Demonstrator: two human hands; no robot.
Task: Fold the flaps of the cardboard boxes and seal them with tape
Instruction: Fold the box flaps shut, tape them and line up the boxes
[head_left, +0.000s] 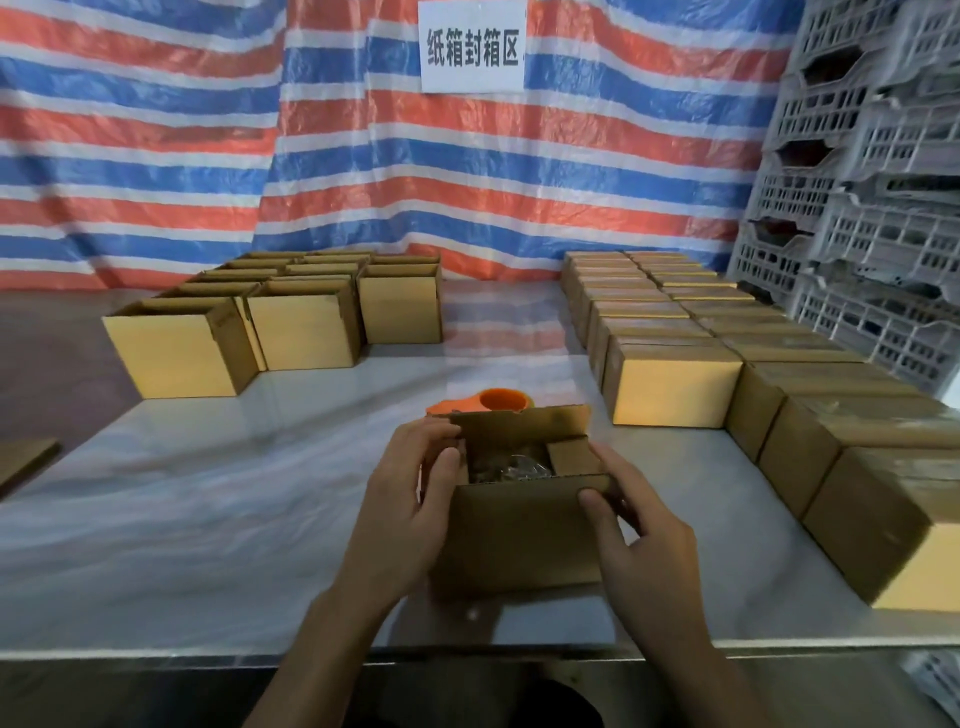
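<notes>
A small brown cardboard box (514, 540) stands in front of me near the table's front edge, its top open with the far flap upright and dark contents visible inside. My left hand (410, 514) grips the box's left side, fingers on the left flap. My right hand (644, 545) holds the right side, thumb pressing on the near flap. An orange tape dispenser (493, 401) lies on the table just behind the box, partly hidden by the far flap.
Several open boxes (291, 317) stand in rows at the back left. Several closed boxes (727, 353) line the right side up to the near right edge. Grey plastic crates (872, 208) are stacked at the right. The table (208, 493) is white and glossy.
</notes>
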